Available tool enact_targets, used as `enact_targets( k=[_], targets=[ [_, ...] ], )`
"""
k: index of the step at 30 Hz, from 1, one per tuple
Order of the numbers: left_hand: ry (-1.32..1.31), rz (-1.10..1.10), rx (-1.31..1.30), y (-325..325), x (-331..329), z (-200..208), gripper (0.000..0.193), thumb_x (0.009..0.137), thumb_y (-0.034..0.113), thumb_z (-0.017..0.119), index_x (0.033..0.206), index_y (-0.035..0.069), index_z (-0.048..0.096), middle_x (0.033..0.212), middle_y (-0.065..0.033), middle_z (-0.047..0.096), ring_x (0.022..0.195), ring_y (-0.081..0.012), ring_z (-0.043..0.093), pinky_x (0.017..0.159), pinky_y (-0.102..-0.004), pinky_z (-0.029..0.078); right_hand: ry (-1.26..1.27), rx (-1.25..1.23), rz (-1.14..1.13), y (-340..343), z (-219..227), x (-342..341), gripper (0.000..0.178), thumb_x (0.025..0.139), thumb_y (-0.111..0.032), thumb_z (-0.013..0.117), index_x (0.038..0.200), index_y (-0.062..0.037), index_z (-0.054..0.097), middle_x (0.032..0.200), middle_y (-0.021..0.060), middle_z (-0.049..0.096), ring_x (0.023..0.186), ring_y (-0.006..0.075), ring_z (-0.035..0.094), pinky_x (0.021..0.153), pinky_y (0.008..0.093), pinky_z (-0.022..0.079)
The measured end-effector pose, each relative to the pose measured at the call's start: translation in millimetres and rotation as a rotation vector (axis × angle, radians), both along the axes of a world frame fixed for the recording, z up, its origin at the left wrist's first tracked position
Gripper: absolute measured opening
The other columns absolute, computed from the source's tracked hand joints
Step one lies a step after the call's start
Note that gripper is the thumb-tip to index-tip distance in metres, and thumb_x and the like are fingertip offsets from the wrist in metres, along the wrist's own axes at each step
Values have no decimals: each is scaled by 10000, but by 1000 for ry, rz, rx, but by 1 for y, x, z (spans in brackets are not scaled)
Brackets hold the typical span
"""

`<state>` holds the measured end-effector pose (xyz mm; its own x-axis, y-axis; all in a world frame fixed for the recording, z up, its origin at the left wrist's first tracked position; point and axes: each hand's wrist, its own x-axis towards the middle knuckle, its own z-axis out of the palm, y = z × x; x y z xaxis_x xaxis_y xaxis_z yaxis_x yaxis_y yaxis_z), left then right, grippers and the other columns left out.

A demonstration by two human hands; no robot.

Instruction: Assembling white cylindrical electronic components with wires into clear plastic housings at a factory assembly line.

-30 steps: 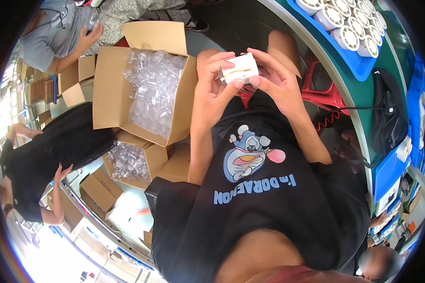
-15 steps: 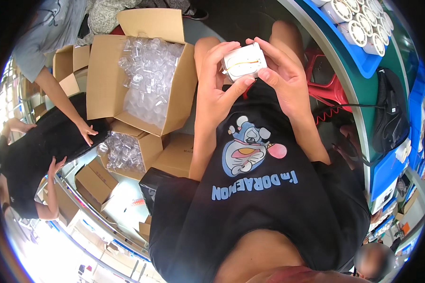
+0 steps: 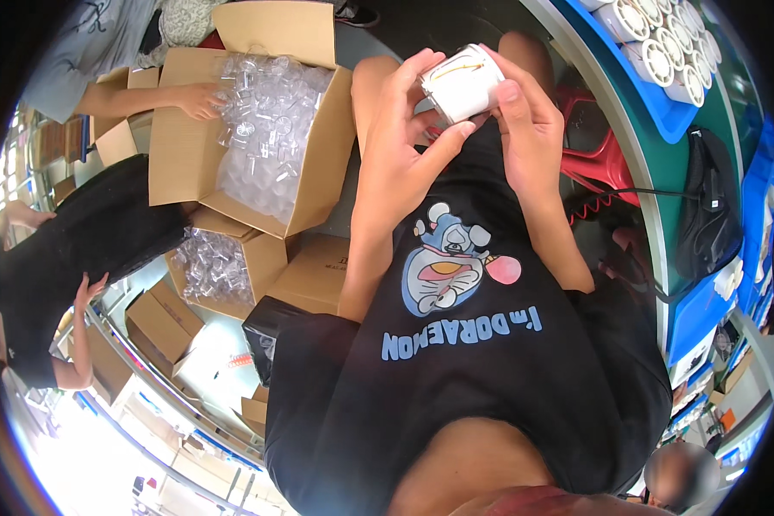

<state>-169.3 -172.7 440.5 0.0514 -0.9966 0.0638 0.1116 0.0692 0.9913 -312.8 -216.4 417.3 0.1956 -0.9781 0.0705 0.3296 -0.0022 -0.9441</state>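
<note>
White cylindrical unit [image 3: 461, 93] sits at about 1 o'clock from picture centre, held up tilted between the knees [image 3: 522, 53], clear of any surface. Thin yellow-orange wire [image 3: 466, 69] lies across its upper end. Left hand [image 3: 402, 129]: fingers wrap the 9–10 o'clock side, thumb at the 6 o'clock edge. Right hand [image 3: 529, 125]: thumb on the 3 o'clock side, other fingers partly behind. So 2 hands' worth of fingers closed on the unit; far side hidden, can't tell how firm.

Main risk: a drop. Smooth curved wall plus tilt could let it roll out if 1 thumb lifts; it'd probably go between the knees to the dark floor [image 3: 443, 24]. Second: wire could snag or pull loose if a fingertip drags over that end.

Further out, from the unit: red stool [image 3: 589, 155] at 4 o'clock, coiled red cord [image 3: 586, 206] between 4 and 5; a swinging right forearm might catch the cord. Blue tray [image 3: 666, 129] of similar white pieces [image 3: 655, 62] at 3 o'clock on the green counter [image 3: 672, 172]; an elbow knock could shift it. Open carton [image 3: 181, 129] of clear plastic pieces [image 3: 275, 146] at 8–9 o'clock, co-worker's hand [image 3: 199, 101] at its edge; a bump there could spill some.
</note>
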Motion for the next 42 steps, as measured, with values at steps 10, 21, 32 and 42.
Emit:
enact_targets(
  k=[10,21,32,42],
  targets=[
    [213,69,-63,-5,-8,9,669,788,-44,706,1355,-13,352,1316,-161,444,1160,-259,537,908,-348,523,106,-17,72,-5,4,-16,478,1002,-255,439,1378,40,431,1342,121,512,1190,191,521,1000,334,415],
    [41,152,-125,-7,-16,9,632,778,-8,735,1333,14,433,1238,-123,399,1054,-253,597,866,-342,548,-112,73,57,-8,2,-17,502,1008,-267,406,1404,40,375,1316,132,523,1203,232,526,1006,360,418],
    [140,197,19,-13,-14,19,568,837,91,729,1310,-13,434,1146,-206,585,994,-214,628,849,-289,514,-3,-6,73,-5,4,-22,470,974,-136,429,1408,38,381,1231,138,577,1009,215,619,670,303,534],
    [-17,106,-32,-14,-2,4,618,774,3,747,1317,-50,457,1298,-125,432,1089,-213,581,883,-322,524,34,4,21,-7,7,-17,438,986,-179,474,1372,27,440,1163,119,614,978,178,637,587,276,528]
  ],
)
